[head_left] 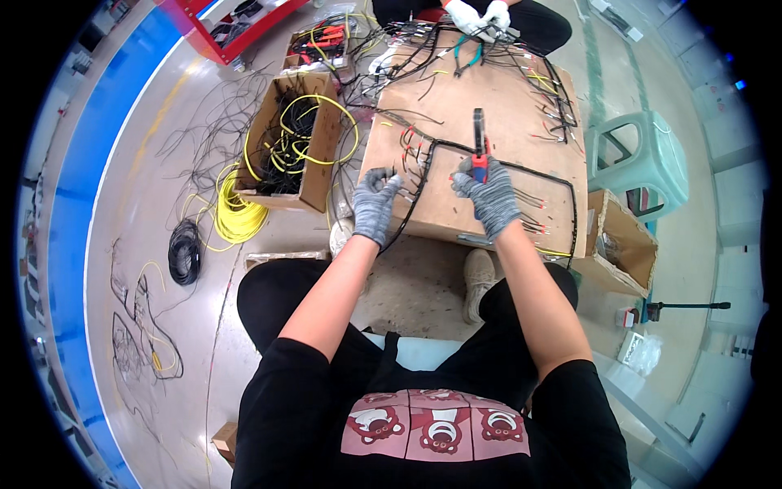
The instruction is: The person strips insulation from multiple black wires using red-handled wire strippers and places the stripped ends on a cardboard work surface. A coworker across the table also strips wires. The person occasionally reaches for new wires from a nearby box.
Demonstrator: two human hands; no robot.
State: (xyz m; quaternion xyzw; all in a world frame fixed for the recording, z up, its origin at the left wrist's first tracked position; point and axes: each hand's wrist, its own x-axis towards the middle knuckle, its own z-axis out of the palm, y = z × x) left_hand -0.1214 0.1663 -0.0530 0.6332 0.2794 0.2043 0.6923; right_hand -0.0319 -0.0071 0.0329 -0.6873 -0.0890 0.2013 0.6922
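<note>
My right hand (487, 200), in a grey knit glove, is wrapped round the red and blue handles of crimping pliers (480, 155). Their dark head points away from me over the brown board (452, 200). At the board's left edge my left hand (376, 202), gloved alike, is closed with its fingertips pinched on a thin dark wire (394, 172). Just right of those fingertips runs a black-wrapped wire harness (424, 175), which crosses the board behind the pliers and bends down its right side. Short branches with red ends stick out of it.
Across the board, a person's white-gloved hands (481, 18) are over tangled wires beside green-handled pliers (467, 55). Left stand a cardboard box (322, 167) of cables and a yellow coil (236, 213). A green stool (664, 163) and an open carton (631, 273) are at right.
</note>
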